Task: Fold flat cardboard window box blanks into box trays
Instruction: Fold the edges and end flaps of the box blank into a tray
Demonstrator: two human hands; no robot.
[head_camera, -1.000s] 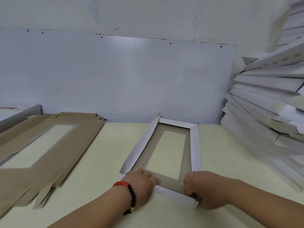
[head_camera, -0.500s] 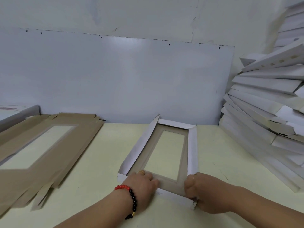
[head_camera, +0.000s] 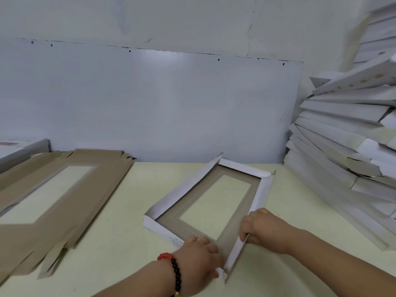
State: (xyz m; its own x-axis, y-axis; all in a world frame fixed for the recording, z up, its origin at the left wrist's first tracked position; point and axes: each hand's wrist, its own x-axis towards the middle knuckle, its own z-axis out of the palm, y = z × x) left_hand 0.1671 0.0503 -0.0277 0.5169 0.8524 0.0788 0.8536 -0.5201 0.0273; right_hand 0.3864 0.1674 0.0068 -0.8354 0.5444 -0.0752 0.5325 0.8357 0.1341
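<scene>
**Open lanes between cardboard on the table**

We see bare table point(head_camera: 137, 200) in a wide strip between the flat brown blanks point(head_camera: 53, 202) on the left and the half-folded tray point(head_camera: 205, 189) in the middle; a hand could pass there. To the right of the tray a narrower lane runs far, hemmed by the leaning stack of white boxes point(head_camera: 342, 151). The wall panel point(head_camera: 150, 103) closes the far side. Both hands crowd the tray's near corner.

A pale yellow table point(head_camera: 120, 249) meets a grey-white wall panel point(head_camera: 150, 103) catching soft glare.
</scene>
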